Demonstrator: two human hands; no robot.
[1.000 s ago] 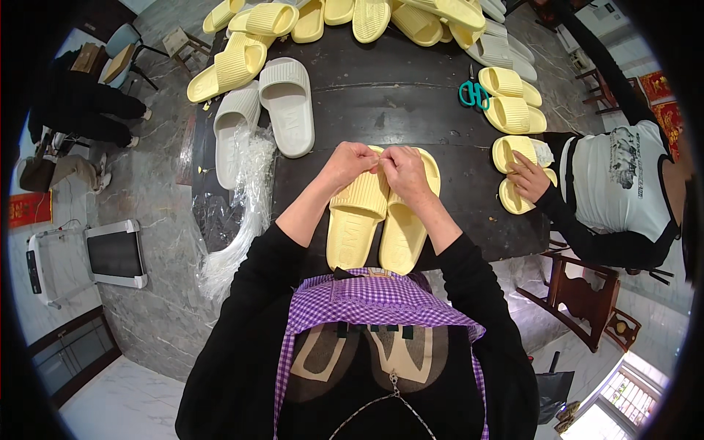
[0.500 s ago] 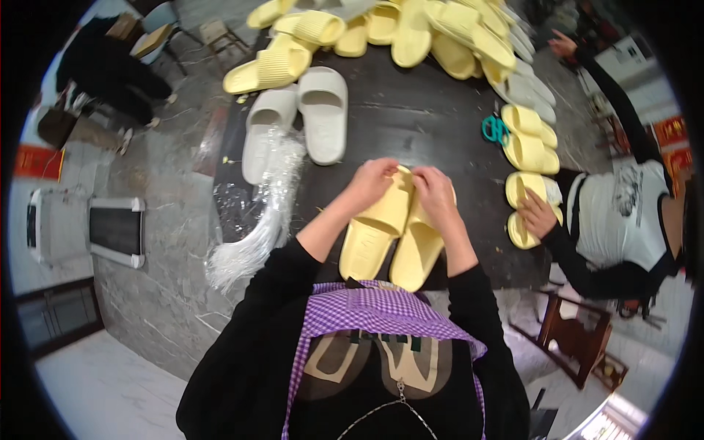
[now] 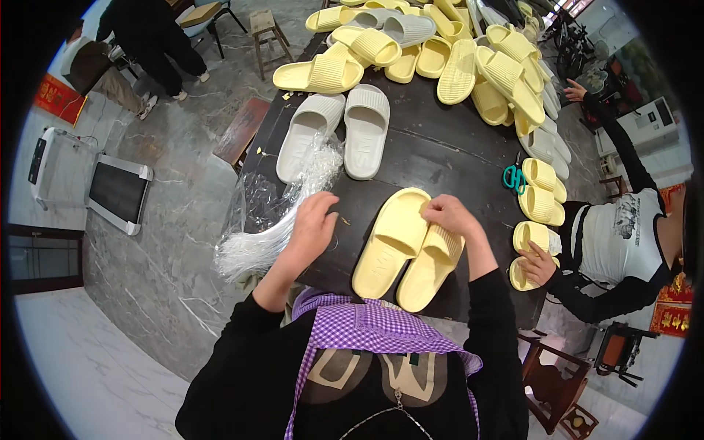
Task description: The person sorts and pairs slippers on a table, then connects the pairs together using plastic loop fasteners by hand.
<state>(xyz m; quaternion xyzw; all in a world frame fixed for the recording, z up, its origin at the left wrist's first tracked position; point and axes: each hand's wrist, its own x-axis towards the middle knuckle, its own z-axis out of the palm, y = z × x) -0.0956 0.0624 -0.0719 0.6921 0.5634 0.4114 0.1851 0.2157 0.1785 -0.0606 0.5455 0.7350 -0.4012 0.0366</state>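
A pair of yellow slide slippers [image 3: 390, 249] lies side by side in front of me on the dark table, toes pointing away. My right hand [image 3: 450, 215] is at the toe of the right slipper, its fingers pinched on that edge; a thin strand in them would be too small to see. My left hand [image 3: 314, 229] is off the slippers, fingers apart and holding nothing. It hovers beside a bundle of clear plastic strands [image 3: 253, 246], which spills over the table's left edge. Beyond the bundle lies a pair of pale grey slides [image 3: 367, 136].
Many yellow slides [image 3: 458, 70] are heaped along the far side, some grey ones among them. Teal-handled scissors [image 3: 513, 178] lie at the right edge by more paired yellow slides [image 3: 541, 202]. A co-worker's hand [image 3: 539, 265] rests on another yellow pair.
My left hand has let go of the slippers and moved left toward the clear strands. My right hand stays at the slippers' toes. The view has shifted slightly.
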